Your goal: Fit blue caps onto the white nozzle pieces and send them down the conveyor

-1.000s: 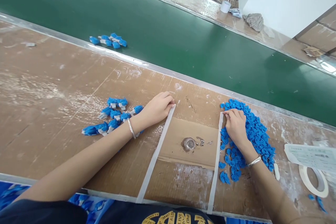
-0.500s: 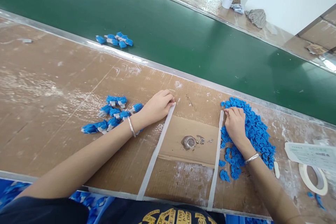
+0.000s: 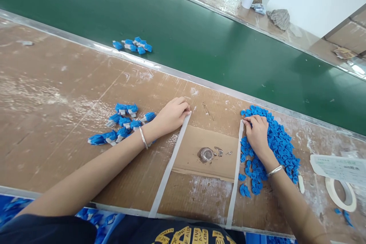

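Note:
My left hand (image 3: 174, 112) is closed, its fingertips pinching the far end of a pale strip of masking tape (image 3: 168, 171). At the far end of a second masking tape strip (image 3: 235, 183), my right hand (image 3: 257, 131) is pinched shut in the same way. Between the strips lies a cardboard sheet (image 3: 188, 167) with a small clear cup (image 3: 206, 154) and dark, wet-looking spots. Beside and under my right hand spreads a heap of small blue pieces (image 3: 278, 141). Several blue-and-white parts (image 3: 122, 122) lie to the left of my left forearm.
Beyond the worktable (image 3: 65, 122) runs a green conveyor belt (image 3: 188, 34) carrying a cluster of blue-and-white parts (image 3: 134, 45). A masking tape roll (image 3: 350, 198) and a printed plastic packet (image 3: 334, 167) lie at the right. Blue bins (image 3: 113, 225) show below the table's near edge.
The blue-and-white parts on the green belt have shifted to the right. Both hands stay at the tape ends, with only a slight movement of the right fingers.

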`<state>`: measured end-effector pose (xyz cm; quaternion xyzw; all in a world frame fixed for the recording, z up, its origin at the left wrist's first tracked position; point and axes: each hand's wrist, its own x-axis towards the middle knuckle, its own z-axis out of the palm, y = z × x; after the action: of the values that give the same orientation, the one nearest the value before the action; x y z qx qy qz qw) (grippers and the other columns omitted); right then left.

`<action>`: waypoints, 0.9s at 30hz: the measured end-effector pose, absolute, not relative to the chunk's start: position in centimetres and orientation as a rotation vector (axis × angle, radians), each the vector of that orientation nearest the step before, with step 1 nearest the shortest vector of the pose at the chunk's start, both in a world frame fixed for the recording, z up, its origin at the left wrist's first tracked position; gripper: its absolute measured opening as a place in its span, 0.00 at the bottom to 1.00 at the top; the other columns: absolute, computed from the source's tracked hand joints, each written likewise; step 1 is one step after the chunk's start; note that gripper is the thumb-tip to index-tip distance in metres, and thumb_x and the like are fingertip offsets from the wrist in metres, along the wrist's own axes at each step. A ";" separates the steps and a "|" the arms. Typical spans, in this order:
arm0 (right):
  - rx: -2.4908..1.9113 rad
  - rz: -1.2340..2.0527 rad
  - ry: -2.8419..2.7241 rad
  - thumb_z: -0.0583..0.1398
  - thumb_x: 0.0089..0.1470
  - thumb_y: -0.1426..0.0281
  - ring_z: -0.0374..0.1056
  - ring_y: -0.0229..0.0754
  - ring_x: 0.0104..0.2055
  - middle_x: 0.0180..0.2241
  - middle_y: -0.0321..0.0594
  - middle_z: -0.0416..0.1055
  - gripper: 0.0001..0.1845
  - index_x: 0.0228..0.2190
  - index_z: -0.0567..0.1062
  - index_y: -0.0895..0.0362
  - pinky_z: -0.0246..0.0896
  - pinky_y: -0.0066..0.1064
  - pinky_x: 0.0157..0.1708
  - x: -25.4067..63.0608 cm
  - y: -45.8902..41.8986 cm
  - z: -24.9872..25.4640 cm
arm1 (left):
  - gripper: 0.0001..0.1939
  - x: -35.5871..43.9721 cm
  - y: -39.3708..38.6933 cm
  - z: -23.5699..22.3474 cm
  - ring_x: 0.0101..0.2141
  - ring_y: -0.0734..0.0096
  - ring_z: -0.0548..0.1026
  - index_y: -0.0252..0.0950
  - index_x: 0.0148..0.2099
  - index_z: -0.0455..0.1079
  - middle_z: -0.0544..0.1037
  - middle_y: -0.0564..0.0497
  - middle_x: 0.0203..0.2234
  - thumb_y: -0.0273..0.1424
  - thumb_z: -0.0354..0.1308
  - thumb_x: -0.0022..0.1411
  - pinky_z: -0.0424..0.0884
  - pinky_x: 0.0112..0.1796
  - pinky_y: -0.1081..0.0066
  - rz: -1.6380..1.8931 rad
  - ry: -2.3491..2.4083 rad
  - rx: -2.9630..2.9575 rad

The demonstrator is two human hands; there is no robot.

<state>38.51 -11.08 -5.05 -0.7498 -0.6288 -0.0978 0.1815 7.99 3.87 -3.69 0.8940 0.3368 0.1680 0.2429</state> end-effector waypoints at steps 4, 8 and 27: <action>-2.179 -0.282 -1.785 0.53 0.63 0.71 0.60 0.49 0.40 0.34 0.44 0.72 0.12 0.30 0.74 0.56 0.51 0.39 0.40 38.2 -10.7 -5.2 | 0.08 8.0 4.0 -3.8 0.41 0.56 0.70 0.38 0.31 0.62 0.72 0.44 0.35 0.26 0.47 0.64 0.70 0.48 0.53 0.456 0.918 2.446; -2.237 -0.284 -1.797 0.53 0.62 0.72 0.58 0.51 0.40 0.33 0.47 0.70 0.12 0.30 0.74 0.57 0.48 0.39 0.38 37.7 -10.5 -5.3 | 0.08 8.0 4.0 -3.9 0.41 0.56 0.70 0.38 0.32 0.62 0.72 0.44 0.35 0.26 0.47 0.64 0.69 0.48 0.54 0.446 0.923 2.454; -2.110 -0.254 -1.860 0.50 0.63 0.74 0.60 0.50 0.40 0.35 0.47 0.72 0.16 0.36 0.78 0.57 0.56 0.40 0.41 37.7 -11.5 -4.9 | 0.05 7.8 3.2 -0.2 0.30 0.66 0.72 0.39 0.33 0.62 0.74 0.53 0.27 0.32 0.49 0.62 0.70 0.35 0.66 0.514 1.108 1.998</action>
<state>37.67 -11.49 -4.86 -0.7378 -0.6503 -0.0888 0.1580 7.82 3.17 -0.16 0.7859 0.4357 0.2022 0.3894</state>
